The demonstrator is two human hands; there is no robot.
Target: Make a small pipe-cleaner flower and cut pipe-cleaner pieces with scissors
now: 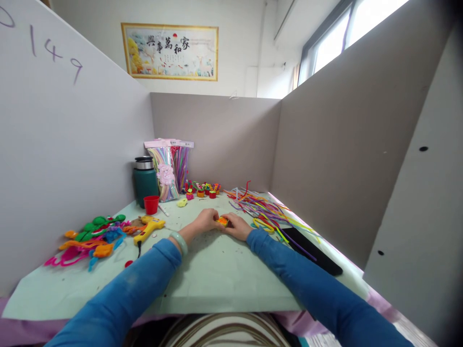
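Observation:
Between both hands, near the middle of the table, is a small orange and yellow craft piece (223, 221). My left hand (206, 220) is closed on its left side with the fingertips. My right hand (237, 226) grips it from the right, fingers curled round it. Much of the piece is hidden by the fingers, so its exact kind does not show. Farther back stand several tiny potted flower figures (200, 190) in bright colours. Left of my left hand lies a yellow hot glue gun (150, 230) with a dark cord.
Loose pipe cleaners (264, 207) spread across the right side, partly over a black flat object (314, 253). On the left are a red cup (151, 205), a green bottle (145, 180), bagged pipe cleaners (164, 168) and a coloured pile of shaped pieces (103, 250). Grey partitions (217, 140) enclose the table.

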